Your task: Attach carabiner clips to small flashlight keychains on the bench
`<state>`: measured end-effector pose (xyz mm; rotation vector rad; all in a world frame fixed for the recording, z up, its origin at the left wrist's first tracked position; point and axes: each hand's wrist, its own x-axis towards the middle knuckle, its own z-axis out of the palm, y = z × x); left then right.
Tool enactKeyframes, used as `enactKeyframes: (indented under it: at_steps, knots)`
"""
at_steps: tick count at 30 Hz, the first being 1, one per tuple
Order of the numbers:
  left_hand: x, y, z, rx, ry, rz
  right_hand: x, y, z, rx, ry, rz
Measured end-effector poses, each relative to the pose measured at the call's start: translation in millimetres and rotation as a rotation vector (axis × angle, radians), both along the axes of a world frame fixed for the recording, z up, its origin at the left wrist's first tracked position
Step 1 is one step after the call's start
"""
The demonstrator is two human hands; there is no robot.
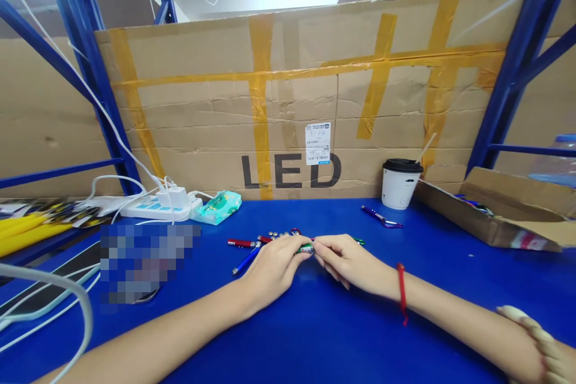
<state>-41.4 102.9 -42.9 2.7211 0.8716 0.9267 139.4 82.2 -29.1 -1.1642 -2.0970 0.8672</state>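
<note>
Both hands meet at the middle of the blue table [315, 336]. My left hand [274, 267] and my right hand [348, 261] are closed in a pinch on the two ends of a small green pen-like flashlight [306, 248]. A red string circles my right wrist. Just behind the hands lie a red pen light [240, 243], a blue one [245, 261] and several small button batteries [275, 234]. A purple pen light with a clip [380, 216] lies farther right.
A white paper cup with a black lid [399, 183] stands at the back right beside an open cardboard box [499, 210]. A power strip with a charger [157, 207] and a tissue pack [219, 207] sit back left. A taped cardboard sheet marked LED backs the table.
</note>
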Motion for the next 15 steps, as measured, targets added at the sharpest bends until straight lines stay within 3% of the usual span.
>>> enactKeyframes:
  at_steps: [7, 11, 15]
  knots:
    - [3, -3, 5.0, -0.091, 0.025, 0.05, 2, 3, 2.4, 0.07, -0.106, -0.109]
    - [4, -1, 5.5, -0.165, -0.029, 0.121, 7, 4, 8.4, 0.364, -0.237, -0.243]
    - [4, 1, 8.9, -0.22, -0.081, 0.149, 15, 8, 11.6, 0.651, -0.233, -0.221]
